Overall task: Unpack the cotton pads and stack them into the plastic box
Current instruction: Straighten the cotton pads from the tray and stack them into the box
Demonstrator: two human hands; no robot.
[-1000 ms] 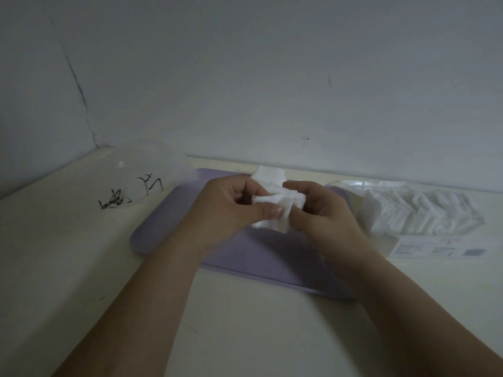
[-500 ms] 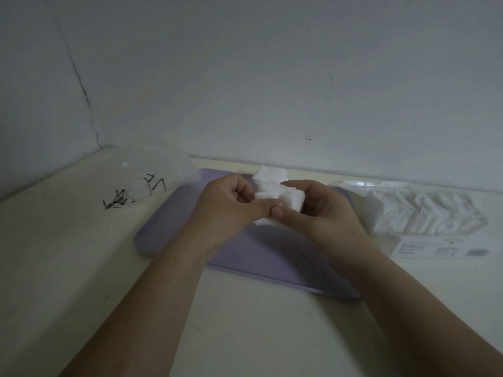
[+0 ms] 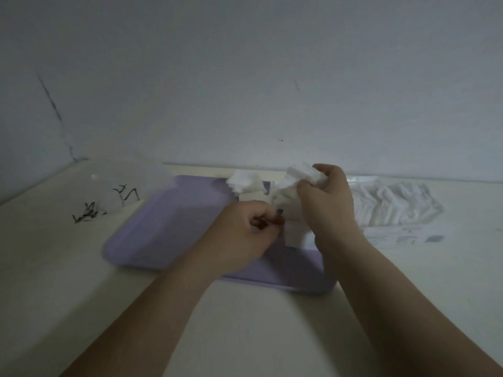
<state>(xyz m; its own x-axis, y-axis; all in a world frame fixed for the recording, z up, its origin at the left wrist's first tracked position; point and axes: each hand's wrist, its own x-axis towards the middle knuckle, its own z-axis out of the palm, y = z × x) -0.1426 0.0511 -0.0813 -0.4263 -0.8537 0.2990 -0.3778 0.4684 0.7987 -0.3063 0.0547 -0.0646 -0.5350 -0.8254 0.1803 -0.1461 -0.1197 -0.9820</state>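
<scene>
My right hand [image 3: 326, 197] is raised over the back right of the purple tray [image 3: 168, 227] and grips a bunch of white cotton pads [image 3: 302, 172]. My left hand [image 3: 245, 232] is lower, over the tray's middle, its fingers pinched on the edge of a single cotton pad [image 3: 295, 234] that hangs below the bunch. A loose pile of pads [image 3: 245, 183] rests at the tray's back edge; blur hides whether a clear box holds it. The opened clear package [image 3: 394, 205] with several more pads lies to the right.
A crumpled clear plastic piece with black markings [image 3: 109, 197] lies at the left on the cream table. A white printed label [image 3: 408, 238] lies in front of the package. The wall [image 3: 272, 77] runs close behind the tray, with a corner at the left.
My hands have come apart: the right one rose and moved right with the bunch of pads, the left one dropped a little with one pad. The pile behind is now uncovered.
</scene>
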